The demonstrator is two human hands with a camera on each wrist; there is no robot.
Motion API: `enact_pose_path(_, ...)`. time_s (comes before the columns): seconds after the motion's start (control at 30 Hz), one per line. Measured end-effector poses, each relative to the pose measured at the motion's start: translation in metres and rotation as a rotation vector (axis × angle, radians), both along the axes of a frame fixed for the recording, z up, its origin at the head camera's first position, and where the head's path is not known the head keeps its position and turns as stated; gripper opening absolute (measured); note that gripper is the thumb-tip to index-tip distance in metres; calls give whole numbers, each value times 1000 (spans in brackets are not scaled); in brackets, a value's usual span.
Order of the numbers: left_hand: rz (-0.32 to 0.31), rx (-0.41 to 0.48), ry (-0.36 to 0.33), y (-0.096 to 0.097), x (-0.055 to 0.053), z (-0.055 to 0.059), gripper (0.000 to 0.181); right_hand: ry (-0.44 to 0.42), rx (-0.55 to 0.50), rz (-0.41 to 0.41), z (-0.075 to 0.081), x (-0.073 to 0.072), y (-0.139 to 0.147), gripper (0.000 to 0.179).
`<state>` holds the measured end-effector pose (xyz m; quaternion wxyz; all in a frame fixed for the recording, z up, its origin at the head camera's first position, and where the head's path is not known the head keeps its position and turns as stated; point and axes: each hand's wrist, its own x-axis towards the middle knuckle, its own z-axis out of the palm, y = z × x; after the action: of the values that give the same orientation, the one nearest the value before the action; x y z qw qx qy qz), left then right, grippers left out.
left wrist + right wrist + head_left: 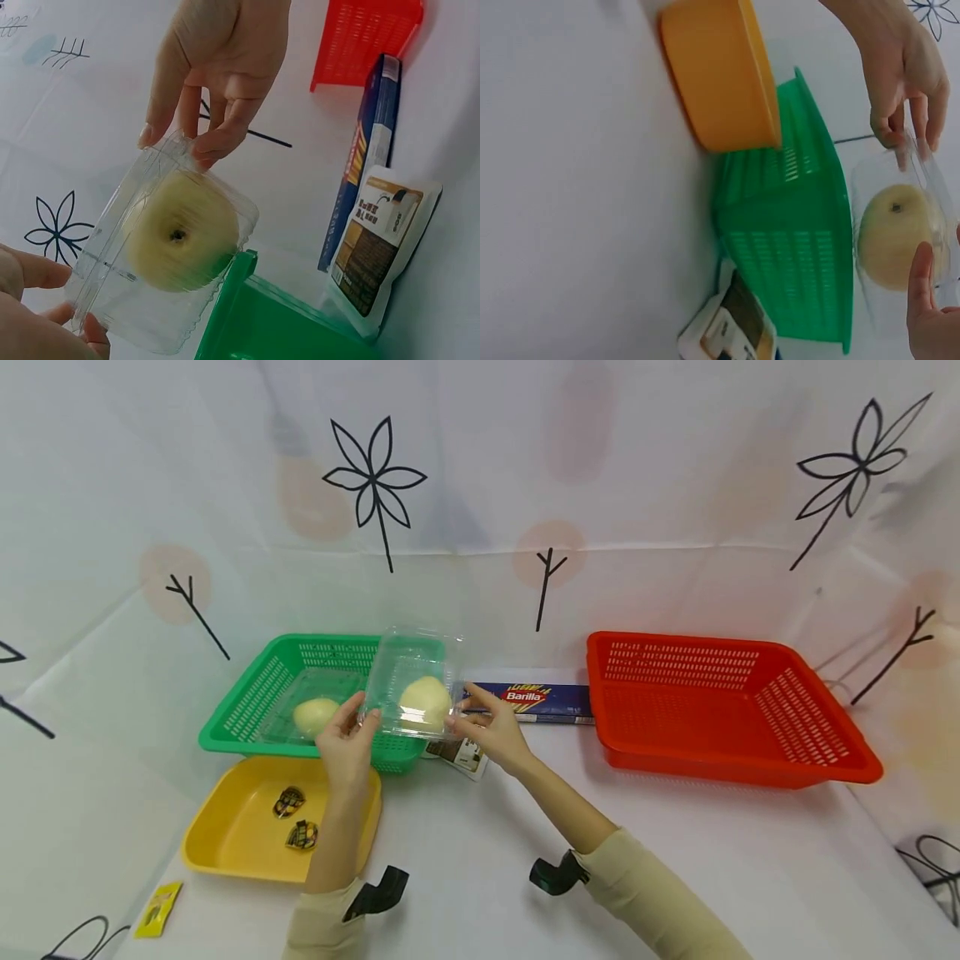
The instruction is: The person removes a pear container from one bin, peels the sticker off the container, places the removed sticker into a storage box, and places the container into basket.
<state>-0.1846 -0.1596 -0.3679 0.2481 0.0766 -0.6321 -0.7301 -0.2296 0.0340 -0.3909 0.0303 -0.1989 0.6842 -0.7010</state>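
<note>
A clear plastic box (392,672) with a pale yellow, pear-like fruit (425,703) inside is held tilted above the right side of the green basket (232,714). My left hand (348,739) pinches its lower left corner between thumb and fingers. At the opposite end, my right hand (492,727) pinches the lower right edge. Through the plastic, the left wrist view shows the dark hollow of the fruit (180,236). In the basket lies another clear box (288,693) with a similar fruit (315,717).
A yellow tray (225,827) with two small dark packets stands in front of the basket, near a yellow sachet (158,910). Behind my right hand lie a blue Barilla box (558,700) and a pouch (379,251). A red basket (682,760) stands at right.
</note>
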Motion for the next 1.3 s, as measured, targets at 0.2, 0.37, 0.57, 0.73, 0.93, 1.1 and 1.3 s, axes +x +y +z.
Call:
enact_pose_path(0.2, 90, 43, 1, -11, -7, -4, 32, -31, -41, 18, 5, -9, -20, 66)
enact_pose_path(0.37, 138, 38, -33, -24, -12, -9, 32, -72, -60, 51, 9, -14, -36, 69)
enact_pose_path(0.57, 159, 11, -83, -39, -13, -14, 33, -122, 13, 74, 12, -16, -50, 73)
enact_pose_path(0.73, 157, -43, -135, -50, -17, -17, 34, -198, 18, 114, 6, -20, -57, 76)
enact_pose_path(0.93, 137, -192, -245, -61, -24, -22, 33, -227, 57, 79, -1, -19, -64, 73)
enact_pose_path(1.1, 114, -309, -340, -65, -25, -20, 36, -210, 59, 59, -5, -21, -71, 68)
enact_pose_path(1.3, 66, -409, -382, -71, -24, -17, 36, -232, 74, 62, 1, -19, -71, 63)
